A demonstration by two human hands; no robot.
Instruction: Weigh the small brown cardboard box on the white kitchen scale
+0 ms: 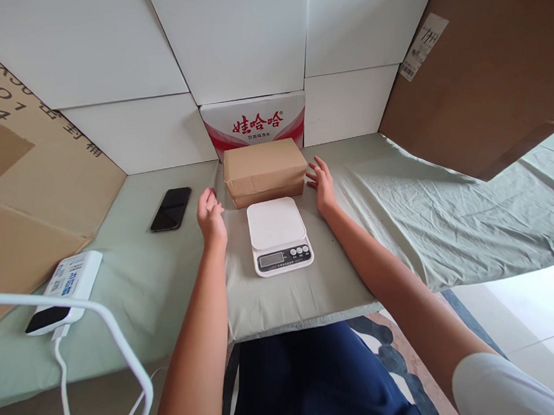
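On the left I count one phone (pixel 171 209) and one white charger (pixel 64 290). My left hand (pixel 210 215) is loosely curled, empty, just beside the one cardboard box (pixel 265 171), which sits behind the one scale (pixel 279 235). Stiff, probably light: I'd grip both ends. My right hand (pixel 321 184), fingers spread, touches its right end

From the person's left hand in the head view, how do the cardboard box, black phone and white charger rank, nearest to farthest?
From the left hand:
1. Cardboard box, just to its right.
2. Black phone, to its left, lying flat.
3. White charger, far left, near the table's front edge.
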